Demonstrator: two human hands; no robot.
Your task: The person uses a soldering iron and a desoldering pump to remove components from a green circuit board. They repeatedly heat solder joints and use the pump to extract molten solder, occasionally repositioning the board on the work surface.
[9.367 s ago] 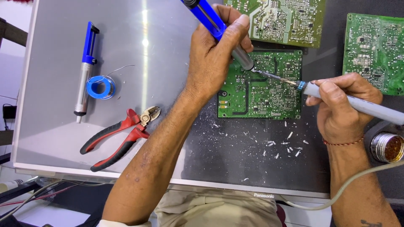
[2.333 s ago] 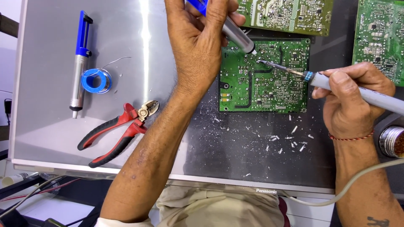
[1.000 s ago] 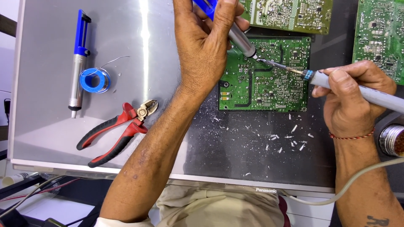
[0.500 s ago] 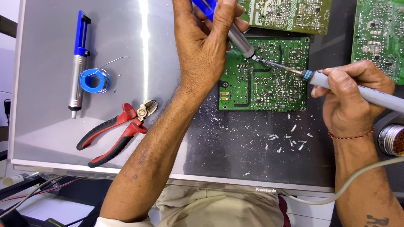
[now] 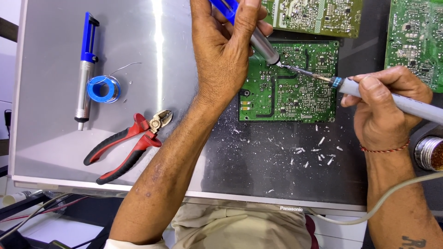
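Left hand [image 5: 221, 50] gripped a blue-and-silver desoldering pump [image 5: 258, 39], tip on the green circuit board [image 5: 288, 85] at upper centre | right hand [image 5: 383, 108] clasped a grey soldering iron [image 5: 369, 92], tip touching the same spot | red cutters [image 5: 129, 145] and solder spool [image 5: 104, 89] lay left on the table [image 5: 55, 152].

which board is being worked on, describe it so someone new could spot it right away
Start at the big grey metal sheet that covers the bench, then go to its dark right half. The green circuit board lies there, solder side up, above a scatter of small white clippings. Unlike the two boards beside it, both tool tips meet on it.
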